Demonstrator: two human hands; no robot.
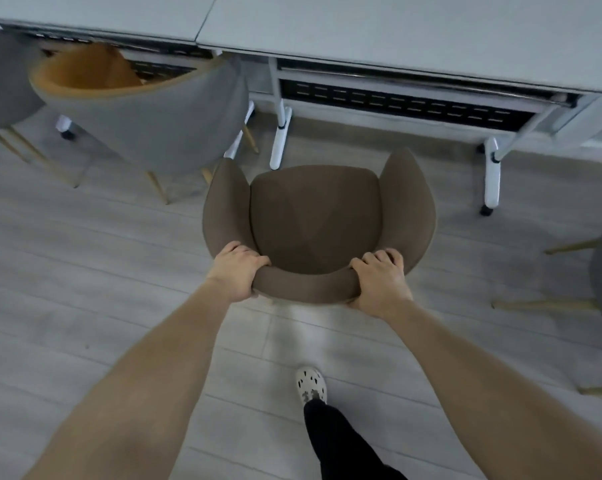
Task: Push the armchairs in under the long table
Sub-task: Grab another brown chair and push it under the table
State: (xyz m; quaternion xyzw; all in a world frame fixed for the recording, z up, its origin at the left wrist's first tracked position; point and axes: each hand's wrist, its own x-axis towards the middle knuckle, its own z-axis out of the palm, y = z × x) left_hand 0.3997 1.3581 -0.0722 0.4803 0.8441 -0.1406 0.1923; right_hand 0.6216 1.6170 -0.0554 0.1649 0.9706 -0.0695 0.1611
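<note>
A person's left hand (238,270) and right hand (379,278) each grip the padded top of a brown armchair's (315,220) backrest. The armchair stands on the floor facing the long table (396,32), not yet under it. It looks stiff-framed, soft-covered, probably light enough to slide.

Floor (84,271) was pale grey wood-look planks, long seams running roughly left to right, filling the near and middle ground and continuing far. Bright washed-out patch (292,327) lay on the planks around centre, soft edges, lighter than the boards around it. White clog-type shoe (311,384) with dark spots stood flat on the floor, near centre, toe pointing far, just nearer than the bright patch. Black trouser leg (344,445) rose from the shoe's heel and ran to the near edge, slightly right of centre.
</note>
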